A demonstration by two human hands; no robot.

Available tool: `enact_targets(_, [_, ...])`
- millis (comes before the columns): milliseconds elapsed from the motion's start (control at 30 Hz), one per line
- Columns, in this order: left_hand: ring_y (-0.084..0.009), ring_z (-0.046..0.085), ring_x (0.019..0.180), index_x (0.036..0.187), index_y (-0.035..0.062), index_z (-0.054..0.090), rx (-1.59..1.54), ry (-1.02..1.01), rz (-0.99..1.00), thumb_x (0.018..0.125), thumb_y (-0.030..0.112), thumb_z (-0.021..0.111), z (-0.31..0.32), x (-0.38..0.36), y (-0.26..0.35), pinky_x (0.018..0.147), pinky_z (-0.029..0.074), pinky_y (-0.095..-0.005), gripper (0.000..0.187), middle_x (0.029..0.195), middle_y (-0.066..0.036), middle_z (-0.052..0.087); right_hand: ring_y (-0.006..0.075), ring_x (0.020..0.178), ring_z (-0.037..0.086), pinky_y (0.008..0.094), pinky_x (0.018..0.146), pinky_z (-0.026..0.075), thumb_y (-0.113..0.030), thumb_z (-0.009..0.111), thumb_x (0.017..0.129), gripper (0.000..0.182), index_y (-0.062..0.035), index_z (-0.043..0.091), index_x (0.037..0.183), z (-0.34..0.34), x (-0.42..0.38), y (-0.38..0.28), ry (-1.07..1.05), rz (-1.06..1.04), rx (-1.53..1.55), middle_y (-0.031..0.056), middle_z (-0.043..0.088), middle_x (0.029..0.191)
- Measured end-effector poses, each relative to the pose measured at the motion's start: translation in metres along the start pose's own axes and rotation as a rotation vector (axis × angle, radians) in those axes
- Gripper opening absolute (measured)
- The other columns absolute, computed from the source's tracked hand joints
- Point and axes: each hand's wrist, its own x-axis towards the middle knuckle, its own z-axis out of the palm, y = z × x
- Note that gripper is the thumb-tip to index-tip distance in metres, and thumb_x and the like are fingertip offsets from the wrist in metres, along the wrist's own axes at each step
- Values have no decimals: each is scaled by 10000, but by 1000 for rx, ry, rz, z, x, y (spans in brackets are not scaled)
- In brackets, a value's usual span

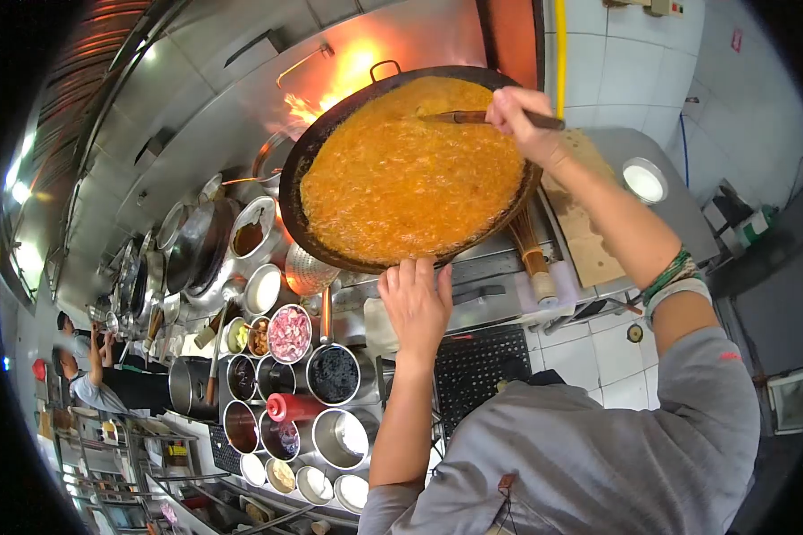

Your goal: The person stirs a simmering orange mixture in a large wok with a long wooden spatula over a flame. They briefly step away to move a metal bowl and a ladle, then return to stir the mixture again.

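Note:
A large black wok (296,201) full of bubbling orange-brown liquid (410,169) sits over the stove, flames rising behind it. My right hand (525,123) is closed around the wooden handle of a ladle (549,121), whose far end dips into the liquid near the top. At the wok's near rim is my left hand (416,299), its fingers at the edge and thumb apart; whether it grips the rim is hard to make out, as the fingertips are partly hidden.
Metal pots of sauces and ingredients, a red bottle (294,407) and a perforated strainer (310,270) lie left. A bamboo brush (533,259), cardboard (584,223) and a white bowl (644,181) are right. Flames (352,71) burn behind the wok. Other people (107,383) stand far left.

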Motion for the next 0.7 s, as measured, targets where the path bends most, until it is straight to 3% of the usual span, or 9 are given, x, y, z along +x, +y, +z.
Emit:
enact_targets(267, [-310,538,871,987,44,616,4,-24,-27,845,238,684,-3,2,4,837,391,-438,250,897,-114,577,94,526,470,242,526,373,-291,491,999,467,-28,527,615,-70,49,-43,-81,41,96,40,558,579])
enact_targets(300, [-313,539,869,972,46,616,0,-9,-24,850,238,682,-2,2,3,833,387,-439,237,890,-117,577,170,504,417,334,635,463,-255,475,1008,454,-33,428,615,-77,55,-49,-77,78,87,37,365,532])
enact_targets(400, [-311,533,858,954,46,612,-3,2,-31,840,236,691,-1,1,4,832,390,-439,235,879,-111,569,140,473,378,308,588,425,-247,472,1012,417,-63,413,643,-99,70,-70,-108,103,281,4,324,519])
enact_targets(433, [-308,530,853,952,45,610,0,2,-34,833,235,697,-1,2,4,833,393,-439,241,877,-107,564,183,413,438,344,477,441,-185,551,928,312,-50,498,652,-113,82,-83,-11,116,334,48,420,486])
enact_targets(533, [-309,527,840,971,46,609,32,-11,-28,827,236,702,1,1,3,821,393,-438,257,879,-109,564,176,410,420,349,489,449,-169,538,923,312,-50,491,638,-139,103,-102,-110,120,313,43,410,486])
enact_targets(633, [-310,527,835,979,48,605,36,-9,-22,824,240,705,-2,4,5,806,393,-438,267,876,-110,564,161,406,393,346,494,453,-179,519,940,342,-68,475,619,-145,119,-128,120,295,293,17,382,483])
enact_targets(700, [-319,530,836,938,42,599,30,-5,-27,845,247,692,-2,4,5,811,393,-446,244,868,-121,567,149,406,378,344,495,452,-197,517,950,345,-87,473,625,-154,128,-139,111,347,356,-4,361,480])
